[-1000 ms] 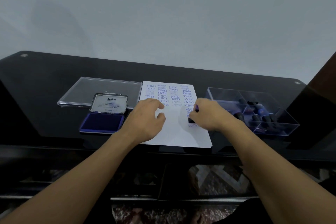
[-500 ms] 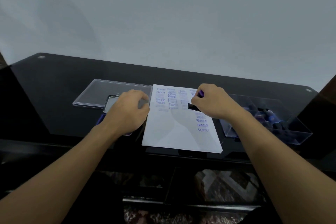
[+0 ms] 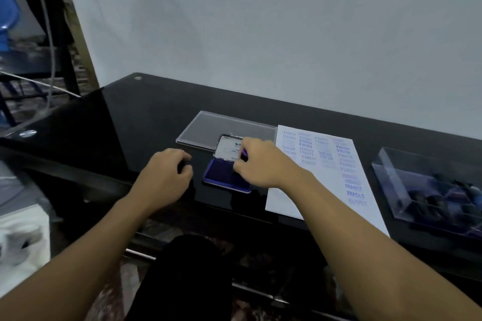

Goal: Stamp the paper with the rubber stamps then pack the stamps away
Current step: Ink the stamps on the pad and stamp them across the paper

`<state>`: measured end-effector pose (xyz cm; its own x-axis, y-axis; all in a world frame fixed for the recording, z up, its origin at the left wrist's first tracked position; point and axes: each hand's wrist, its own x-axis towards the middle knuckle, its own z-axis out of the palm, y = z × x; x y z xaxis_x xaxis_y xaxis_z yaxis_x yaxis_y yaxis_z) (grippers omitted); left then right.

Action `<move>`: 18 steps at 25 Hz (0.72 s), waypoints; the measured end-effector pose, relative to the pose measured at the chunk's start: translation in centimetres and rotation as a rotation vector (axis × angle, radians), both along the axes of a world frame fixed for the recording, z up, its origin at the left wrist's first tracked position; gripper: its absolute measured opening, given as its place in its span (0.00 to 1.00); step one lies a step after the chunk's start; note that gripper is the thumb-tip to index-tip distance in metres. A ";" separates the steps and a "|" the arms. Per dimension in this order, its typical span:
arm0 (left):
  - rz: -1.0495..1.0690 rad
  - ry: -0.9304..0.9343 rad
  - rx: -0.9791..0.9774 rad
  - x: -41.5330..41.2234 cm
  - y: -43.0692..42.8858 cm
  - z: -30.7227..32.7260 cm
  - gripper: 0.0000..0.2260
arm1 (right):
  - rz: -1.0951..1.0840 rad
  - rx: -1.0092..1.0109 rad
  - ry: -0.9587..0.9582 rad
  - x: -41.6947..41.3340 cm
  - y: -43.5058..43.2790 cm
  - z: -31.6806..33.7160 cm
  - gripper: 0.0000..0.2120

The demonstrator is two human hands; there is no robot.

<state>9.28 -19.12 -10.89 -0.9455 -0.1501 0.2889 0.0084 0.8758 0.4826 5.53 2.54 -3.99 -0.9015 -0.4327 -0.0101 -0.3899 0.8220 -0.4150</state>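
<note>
A white paper (image 3: 323, 180) covered in blue stamped words lies on the black glass table (image 3: 146, 117). Left of it sits an open blue ink pad (image 3: 221, 177) with its metal lid (image 3: 229, 148) raised behind. My right hand (image 3: 257, 164) grips a rubber stamp (image 3: 244, 154) with a purple handle and holds it down over the pad. The stamp's face is hidden by my fingers. My left hand (image 3: 167, 174) rests on the table just left of the pad, fingers loosely curled, holding nothing.
A clear plastic lid (image 3: 208, 126) lies flat behind the ink pad. A clear compartment box (image 3: 391, 172) with several stamps stands at the right of the paper. White objects (image 3: 23, 232) sit off the table's left side.
My right hand has carried the stamp left from the paper to the ink pad. My left hand has left the paper and come down beside the pad. The view has swung left.
</note>
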 end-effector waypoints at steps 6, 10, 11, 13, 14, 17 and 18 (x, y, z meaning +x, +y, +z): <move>-0.004 0.082 -0.102 0.4 0.4 -1.9 0.13 | 0.034 0.108 0.043 -0.2 -2.2 -1.2 0.04; 0.021 0.084 -0.099 0.6 0.6 -2.0 0.14 | 0.023 0.080 0.058 0.0 -2.2 -1.7 0.05; 0.023 0.077 -0.095 0.5 0.6 -2.0 0.14 | 0.021 0.077 0.065 0.1 -2.2 -1.8 0.05; 0.020 0.071 -0.092 0.5 0.7 -1.9 0.14 | 0.019 0.077 0.079 0.3 -2.2 -2.0 0.05; 0.018 0.069 -0.094 0.5 0.6 -1.8 0.14 | 0.018 0.078 0.082 0.3 -2.2 -2.0 0.04; 0.015 0.043 -0.073 0.5 0.6 -1.5 0.14 | 0.014 0.075 0.062 0.1 -2.3 -1.6 0.04; 0.011 0.023 -0.055 0.5 0.5 -1.4 0.14 | 0.015 0.076 0.049 0.0 -2.4 -1.5 0.04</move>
<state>9.77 -18.63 -12.25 -0.9368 -0.1442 0.3188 0.0088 0.9012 0.4334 5.58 0.18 -5.50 -0.8949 -0.4462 0.0009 -0.4212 0.8441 -0.3318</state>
